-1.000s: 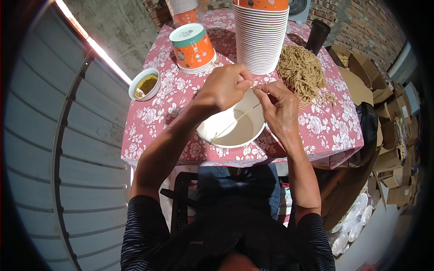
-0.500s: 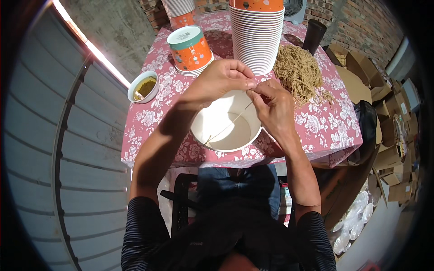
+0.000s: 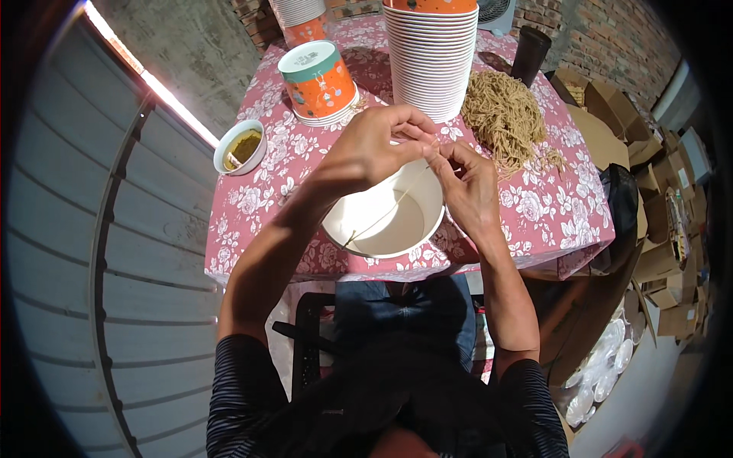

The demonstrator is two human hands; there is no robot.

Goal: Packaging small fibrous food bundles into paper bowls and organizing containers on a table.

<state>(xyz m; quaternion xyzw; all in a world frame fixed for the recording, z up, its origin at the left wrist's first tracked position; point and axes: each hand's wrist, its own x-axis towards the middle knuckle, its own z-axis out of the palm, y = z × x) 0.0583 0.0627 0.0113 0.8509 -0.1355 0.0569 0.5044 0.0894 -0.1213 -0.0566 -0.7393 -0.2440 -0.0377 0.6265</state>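
A white paper tub (image 3: 398,227) stands at the near edge of the table with its mouth toward me. One thin tan cord (image 3: 388,214) runs slantwise across its opening, from the near left rim up to my fingers. Over the far rim, the fingertips of my left hand (image 3: 385,145) and my right hand (image 3: 469,187) meet in a pinch on the cord's upper end. Just what lies between the fingertips is too small to see. Right beyond my right hand lies a tangled heap of tan cords (image 3: 504,118).
A tall stack of nested tubs (image 3: 432,65) stands behind my hands. Left of it is an upturned orange tub (image 3: 319,88). A bowl of yellowish liquid (image 3: 262,145) sits at the left edge. A dark cup (image 3: 531,55) and a fan (image 3: 495,14) are farther back; cartons (image 3: 607,114) lie right.
Both hands stay close together over the tub's far rim. My right fingers have shifted slightly up against the left fingertips, and the cord's upper end has moved a little with them.
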